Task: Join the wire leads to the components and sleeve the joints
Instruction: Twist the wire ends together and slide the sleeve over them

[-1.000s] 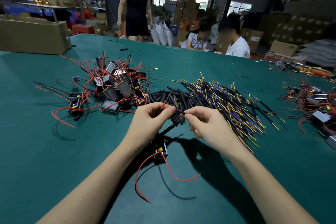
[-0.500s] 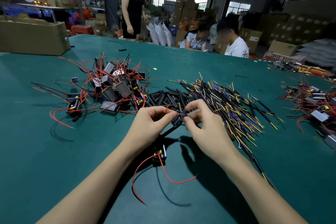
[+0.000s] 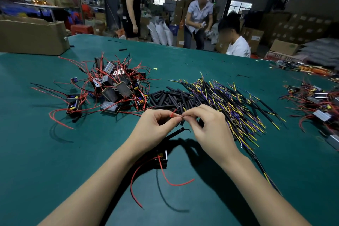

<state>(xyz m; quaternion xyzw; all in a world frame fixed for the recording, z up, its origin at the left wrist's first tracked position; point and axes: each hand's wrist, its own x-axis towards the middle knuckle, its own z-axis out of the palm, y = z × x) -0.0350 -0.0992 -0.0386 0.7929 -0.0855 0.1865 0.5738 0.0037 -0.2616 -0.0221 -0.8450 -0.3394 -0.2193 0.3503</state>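
My left hand (image 3: 157,126) and my right hand (image 3: 209,124) meet fingertip to fingertip above the green counter (image 3: 45,161), each pinching an end of thin wire: the left holds a red lead (image 3: 173,114) whose tip pokes up past my thumb, and the right nips a fine wire end against it; whether the two are already twisted together I cannot tell. Below my left wrist hangs the small black component (image 3: 162,158), with a black sleeved lead (image 3: 176,132) running up from it toward my fingers and a loose red wire (image 3: 146,176) curling down onto the counter. Just beyond my fingers lies a heap of short black sleeves (image 3: 168,98), and to its right, partly hidden by my right hand, a big spread of yellow, purple and black wire leads (image 3: 229,101). To the left of the sleeves sits a tangled pile of boxed components with red wires (image 3: 113,86). Another cluster of the same parts (image 3: 319,102) lies at the far right edge. A cardboard box (image 3: 33,36) rests on the far left corner. Past the counter, one person stands in black (image 3: 131,5), another bends forward (image 3: 198,16), a third sits in white (image 3: 236,44), among stacked cartons (image 3: 293,25).
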